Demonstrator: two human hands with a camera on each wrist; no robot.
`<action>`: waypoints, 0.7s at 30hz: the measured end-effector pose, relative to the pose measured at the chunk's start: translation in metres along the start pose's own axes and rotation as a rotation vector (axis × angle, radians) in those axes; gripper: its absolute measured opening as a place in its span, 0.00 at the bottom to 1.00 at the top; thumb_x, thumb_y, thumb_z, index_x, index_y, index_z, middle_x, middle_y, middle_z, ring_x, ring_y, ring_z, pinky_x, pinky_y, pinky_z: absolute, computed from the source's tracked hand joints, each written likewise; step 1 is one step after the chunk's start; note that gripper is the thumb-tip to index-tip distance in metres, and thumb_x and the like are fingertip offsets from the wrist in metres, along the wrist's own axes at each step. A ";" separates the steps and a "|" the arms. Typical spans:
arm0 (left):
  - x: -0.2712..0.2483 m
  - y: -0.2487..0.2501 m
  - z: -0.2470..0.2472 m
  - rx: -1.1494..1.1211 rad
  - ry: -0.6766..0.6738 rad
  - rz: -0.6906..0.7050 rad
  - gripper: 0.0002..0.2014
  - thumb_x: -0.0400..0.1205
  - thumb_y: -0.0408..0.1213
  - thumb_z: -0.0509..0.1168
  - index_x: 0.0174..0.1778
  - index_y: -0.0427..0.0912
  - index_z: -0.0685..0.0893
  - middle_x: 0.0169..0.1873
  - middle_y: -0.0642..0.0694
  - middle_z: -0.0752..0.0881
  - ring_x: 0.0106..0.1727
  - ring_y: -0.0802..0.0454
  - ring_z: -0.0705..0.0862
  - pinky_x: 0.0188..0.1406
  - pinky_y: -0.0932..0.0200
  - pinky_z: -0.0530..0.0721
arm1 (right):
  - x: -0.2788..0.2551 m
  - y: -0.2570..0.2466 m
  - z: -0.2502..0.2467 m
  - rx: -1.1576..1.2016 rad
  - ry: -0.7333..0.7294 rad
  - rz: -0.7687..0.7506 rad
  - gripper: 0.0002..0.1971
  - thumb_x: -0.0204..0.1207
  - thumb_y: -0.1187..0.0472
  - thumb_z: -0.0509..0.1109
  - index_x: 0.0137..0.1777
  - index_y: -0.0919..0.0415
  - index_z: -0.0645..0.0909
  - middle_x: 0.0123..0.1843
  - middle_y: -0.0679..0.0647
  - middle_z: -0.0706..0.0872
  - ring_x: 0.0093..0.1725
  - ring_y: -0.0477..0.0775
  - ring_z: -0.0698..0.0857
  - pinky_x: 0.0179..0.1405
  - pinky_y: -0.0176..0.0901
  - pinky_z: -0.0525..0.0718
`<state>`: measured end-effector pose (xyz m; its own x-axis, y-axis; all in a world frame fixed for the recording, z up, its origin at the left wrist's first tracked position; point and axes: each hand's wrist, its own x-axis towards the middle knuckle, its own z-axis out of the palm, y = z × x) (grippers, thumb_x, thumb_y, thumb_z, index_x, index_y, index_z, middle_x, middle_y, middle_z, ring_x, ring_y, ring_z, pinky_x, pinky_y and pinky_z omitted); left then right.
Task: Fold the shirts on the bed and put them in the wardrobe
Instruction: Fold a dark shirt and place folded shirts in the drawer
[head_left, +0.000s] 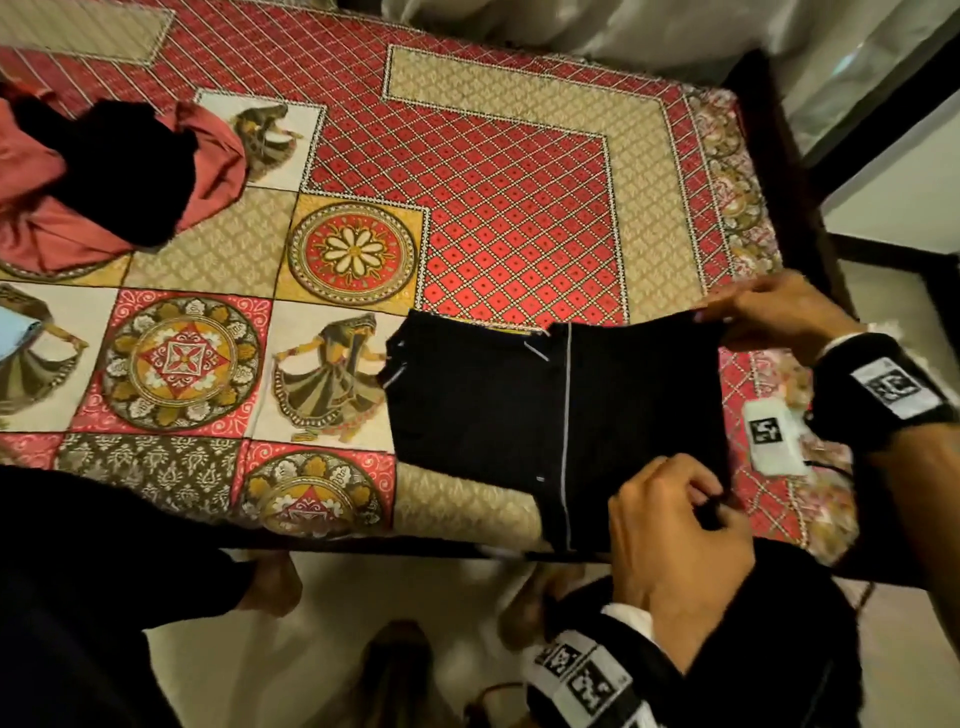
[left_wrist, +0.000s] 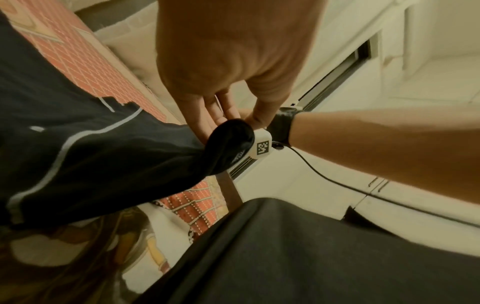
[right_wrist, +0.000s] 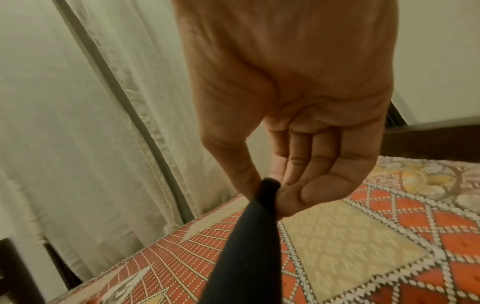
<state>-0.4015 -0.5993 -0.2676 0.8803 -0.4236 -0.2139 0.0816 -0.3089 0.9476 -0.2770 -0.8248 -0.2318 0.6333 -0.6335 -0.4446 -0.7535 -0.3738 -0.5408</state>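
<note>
**Black shirt pinched at two corners near the bed's corner**

Seen from the head view only: black shirt (head_left: 524, 415) partly folded, flat on the bed (head_left: 519, 208) at about 4 o'clock of the frame, thin pale piping running down its middle; right edge lifted off the bedspread; left hand (head_left: 675, 545) at the near corner of that edge, fingers curled and pinching the cloth; right hand (head_left: 779, 317) at the far corner, likewise pinching; second heap at 10 o'clock, well apart, a crumpled black shirt (head_left: 119, 166) lying on a rumpled dusty-pink shirt (head_left: 31, 228); a sliver of pale blue cloth (head_left: 15, 332) at 9 o'clock, cut by the frame edge.

Shown by the left wrist view alone: thumb and fingers (left_wrist: 207, 115) closed on a bunched black fold, piping curving across the slack fabric; white tagged box (left_wrist: 262, 146) with a dark cable on the other forearm, just beyond the fold.

Shown by the right wrist view alone: fingers (right_wrist: 322, 191) and thumb nipping a narrow rolled edge of the black shirt, cloth drawn taut toward 6 o'clock; white curtain (right_wrist: 78, 123) hanging past the bed's far side.

Bedspread woven-looking, patchwork: red diamond lattice, beige damask bands, round medallions, dancer panels; shirt cloth matte and soft.

Near edge of the bed running just under the shirt's lower hem; dark wooden frame at the corner, 3 o'clock; broad bare bedspread between the two piles, toward 12 o'clock.
</note>
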 end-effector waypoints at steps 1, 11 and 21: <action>-0.003 0.002 -0.003 -0.054 0.023 -0.006 0.06 0.71 0.40 0.72 0.41 0.55 0.84 0.38 0.57 0.84 0.41 0.59 0.84 0.45 0.55 0.86 | -0.008 -0.008 -0.008 -0.022 0.005 -0.009 0.10 0.76 0.71 0.77 0.35 0.63 0.82 0.21 0.53 0.83 0.15 0.42 0.81 0.17 0.30 0.81; 0.010 -0.080 -0.171 -0.272 0.468 -0.125 0.10 0.71 0.32 0.74 0.44 0.50 0.84 0.32 0.45 0.85 0.32 0.48 0.82 0.35 0.50 0.83 | -0.031 -0.174 0.150 -0.190 -0.154 -0.329 0.08 0.67 0.59 0.77 0.41 0.63 0.88 0.34 0.54 0.91 0.32 0.52 0.90 0.34 0.44 0.91; 0.063 -0.125 -0.268 0.322 0.390 -0.210 0.11 0.80 0.47 0.70 0.55 0.47 0.83 0.43 0.47 0.86 0.46 0.43 0.85 0.51 0.45 0.84 | -0.017 -0.118 0.202 -0.135 0.214 -0.297 0.10 0.76 0.50 0.74 0.49 0.54 0.90 0.42 0.48 0.93 0.43 0.51 0.91 0.49 0.45 0.90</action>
<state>-0.2304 -0.3588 -0.3363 0.9734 0.0035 -0.2290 0.1810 -0.6241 0.7601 -0.1629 -0.6329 -0.3046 0.7872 -0.6056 -0.1164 -0.5683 -0.6392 -0.5181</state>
